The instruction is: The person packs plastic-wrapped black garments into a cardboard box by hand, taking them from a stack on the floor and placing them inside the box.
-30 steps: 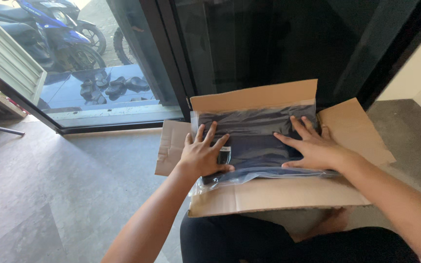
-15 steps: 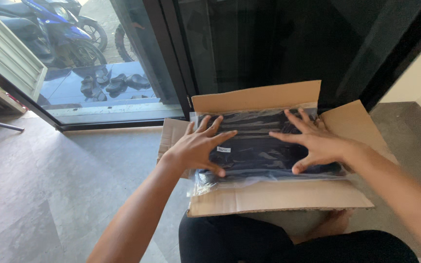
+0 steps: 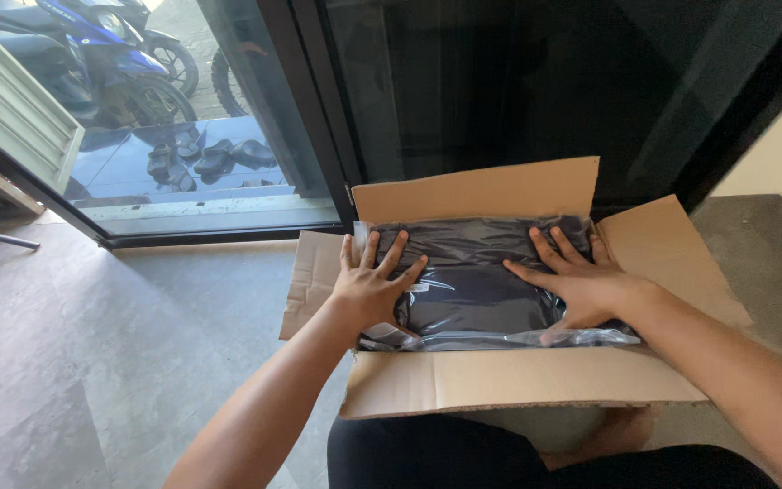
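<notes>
An open cardboard box (image 3: pixel 500 380) sits on the floor in front of my legs, its flaps folded outward. Inside lies a dark folded garment in a clear plastic bag (image 3: pixel 477 281). My left hand (image 3: pixel 375 288) rests flat on the bag's left end, fingers spread. My right hand (image 3: pixel 576 279) presses flat on its right end, fingers spread too. Neither hand grips anything.
A dark glass sliding door (image 3: pixel 463 91) stands just behind the box. Through the glass at the left are a blue motorbike (image 3: pixel 92 54) and several shoes (image 3: pixel 201 158) on an outside step. Grey tiled floor (image 3: pixel 92 344) stretches to the left. A pale wall (image 3: pixel 780 154) is at the right.
The bag has been pushed down and flattened into the box. My left hand slid toward the bag's left edge, and my right hand shifted slightly toward its right end.
</notes>
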